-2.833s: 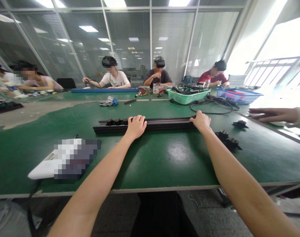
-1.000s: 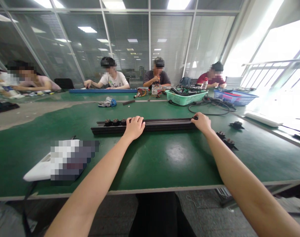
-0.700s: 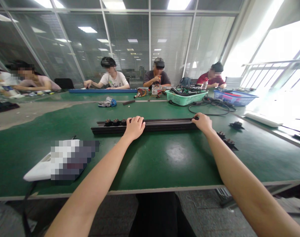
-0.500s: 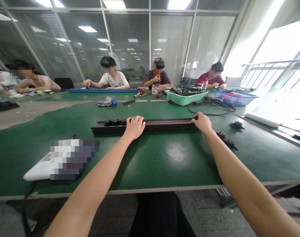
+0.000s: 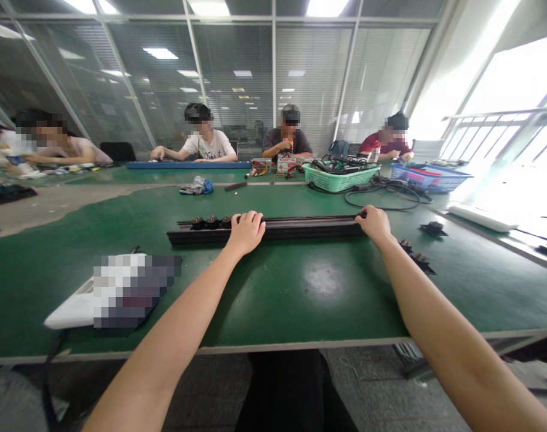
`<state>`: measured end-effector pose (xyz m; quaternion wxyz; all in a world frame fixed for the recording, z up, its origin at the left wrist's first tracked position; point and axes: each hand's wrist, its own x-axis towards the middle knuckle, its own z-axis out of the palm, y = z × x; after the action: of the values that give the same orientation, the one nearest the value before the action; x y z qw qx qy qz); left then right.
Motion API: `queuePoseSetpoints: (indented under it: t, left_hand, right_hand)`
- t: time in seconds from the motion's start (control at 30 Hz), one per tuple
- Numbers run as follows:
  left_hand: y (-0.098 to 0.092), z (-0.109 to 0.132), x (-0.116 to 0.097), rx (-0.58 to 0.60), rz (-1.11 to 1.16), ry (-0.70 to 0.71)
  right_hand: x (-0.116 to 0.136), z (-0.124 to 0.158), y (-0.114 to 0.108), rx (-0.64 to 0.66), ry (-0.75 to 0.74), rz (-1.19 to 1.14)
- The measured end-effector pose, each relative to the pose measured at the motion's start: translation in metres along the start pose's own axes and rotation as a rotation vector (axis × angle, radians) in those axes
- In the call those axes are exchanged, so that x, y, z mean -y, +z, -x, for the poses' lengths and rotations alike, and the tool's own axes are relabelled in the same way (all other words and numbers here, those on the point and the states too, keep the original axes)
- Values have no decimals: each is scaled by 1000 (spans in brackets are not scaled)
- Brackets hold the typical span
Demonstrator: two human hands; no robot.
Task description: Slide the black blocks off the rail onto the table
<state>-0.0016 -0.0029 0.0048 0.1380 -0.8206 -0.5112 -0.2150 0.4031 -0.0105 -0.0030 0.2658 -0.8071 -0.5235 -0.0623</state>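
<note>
A long black rail [image 5: 309, 228] with a lengthwise groove lies across the green table in front of me. My left hand [image 5: 246, 231] is closed over its left-middle part, fingers wrapped across the top. At the rail's right end, my right hand [image 5: 375, 222] pinches a small dark piece [image 5: 362, 214], mostly covered by the fingers. Similar small black pieces [image 5: 212, 222] with brownish tops sit in a row on the rail, left of my left hand. More loose black pieces [image 5: 421, 261] lie by my right forearm, and another single black piece [image 5: 433, 228] lies farther right.
A white device [image 5: 75, 303] with a strap lies at the near left. Farther back are a blue-grey cloth bundle [image 5: 197, 186], a green basket [image 5: 340, 179] of cables, a blue basket [image 5: 429, 180] and a black cable [image 5: 403, 207]. Several people sit along the far side.
My right hand has slid slightly to the right along the rail, towards its end. My left hand stays in place on the rail.
</note>
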Motion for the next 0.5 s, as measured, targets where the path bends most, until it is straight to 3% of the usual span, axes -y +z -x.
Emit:
queuePoseSetpoints:
  t: [0.5]
  left_hand:
    - [1, 0, 1, 2, 16, 0]
  right_hand:
    - [-15, -7, -1, -13, 31, 24]
